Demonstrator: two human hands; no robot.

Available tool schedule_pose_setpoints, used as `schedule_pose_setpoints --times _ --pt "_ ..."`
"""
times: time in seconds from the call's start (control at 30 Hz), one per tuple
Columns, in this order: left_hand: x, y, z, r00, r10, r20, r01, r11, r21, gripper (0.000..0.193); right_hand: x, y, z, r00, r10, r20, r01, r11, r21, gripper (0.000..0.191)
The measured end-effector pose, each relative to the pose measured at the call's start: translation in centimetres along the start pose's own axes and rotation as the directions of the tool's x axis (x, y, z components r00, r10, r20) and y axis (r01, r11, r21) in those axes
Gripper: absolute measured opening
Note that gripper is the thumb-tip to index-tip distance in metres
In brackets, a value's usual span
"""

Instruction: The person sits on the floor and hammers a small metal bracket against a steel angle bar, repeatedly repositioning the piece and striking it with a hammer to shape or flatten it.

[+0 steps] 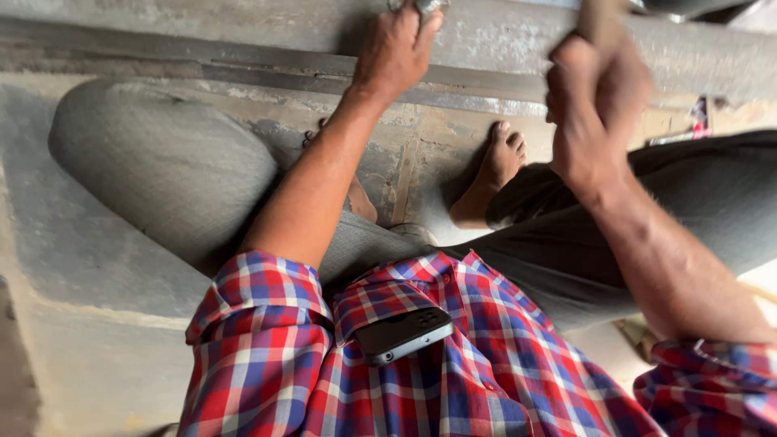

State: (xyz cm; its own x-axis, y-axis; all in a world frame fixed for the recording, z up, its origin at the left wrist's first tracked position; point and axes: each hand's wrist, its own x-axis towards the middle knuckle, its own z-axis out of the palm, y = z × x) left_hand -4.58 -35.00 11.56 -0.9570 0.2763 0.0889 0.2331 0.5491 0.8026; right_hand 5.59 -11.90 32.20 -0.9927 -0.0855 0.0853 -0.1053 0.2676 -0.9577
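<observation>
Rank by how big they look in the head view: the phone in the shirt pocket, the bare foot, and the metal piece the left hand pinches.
1. Phone and bare foot: look about alike, and the phone is nearer the camera, so unranked.
2. Metal piece at the left hand: smallest, partly cut off.

I see a dark, flat rectangular phone (pixel 403 333) poking out of the chest pocket of a red, blue and white checked cotton shirt (pixel 469 380) at the bottom centre of the frame. Grey trousers (pixel 170 162) cover a bent knee at the upper left and a thigh at the right. A bare foot (pixel 492 174) rests on the worn, stained concrete floor (pixel 421 154) near the centre. A rough grey slab (pixel 81 324) fills the lower left.
</observation>
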Motion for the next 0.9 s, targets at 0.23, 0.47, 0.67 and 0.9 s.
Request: schedule_pose_setpoints --times 0.23,0.47,0.67,0.9 --pt "-1.1 -0.2 -1.6 0.978 0.167 -0.124 -0.162 0.986 0.046 0.014 1.0 -0.6 3.5 0.978 -0.154 0.138 0.193 0.917 -0.349 0.04" --pt "-0.6 -1.5 -2.4 0.964 0.096 -0.247 -0.115 0.991 -0.066 0.018 1.5 -2.9 4.7 0.873 0.477 0.103 -0.431 0.853 -0.294 0.038" --pt "-1.2 -1.4 -3.6 0.962 0.056 -0.268 -0.148 0.931 -0.334 0.023 1.4 -2.4 3.2 0.944 0.31 0.115 -0.3 0.949 -0.091 0.045" --pt "-1.1 0.2 -4.0 0.966 0.129 -0.225 -0.179 0.959 -0.221 0.021 1.6 -1.8 2.6 0.931 0.344 0.12 -0.338 0.939 -0.068 0.048"
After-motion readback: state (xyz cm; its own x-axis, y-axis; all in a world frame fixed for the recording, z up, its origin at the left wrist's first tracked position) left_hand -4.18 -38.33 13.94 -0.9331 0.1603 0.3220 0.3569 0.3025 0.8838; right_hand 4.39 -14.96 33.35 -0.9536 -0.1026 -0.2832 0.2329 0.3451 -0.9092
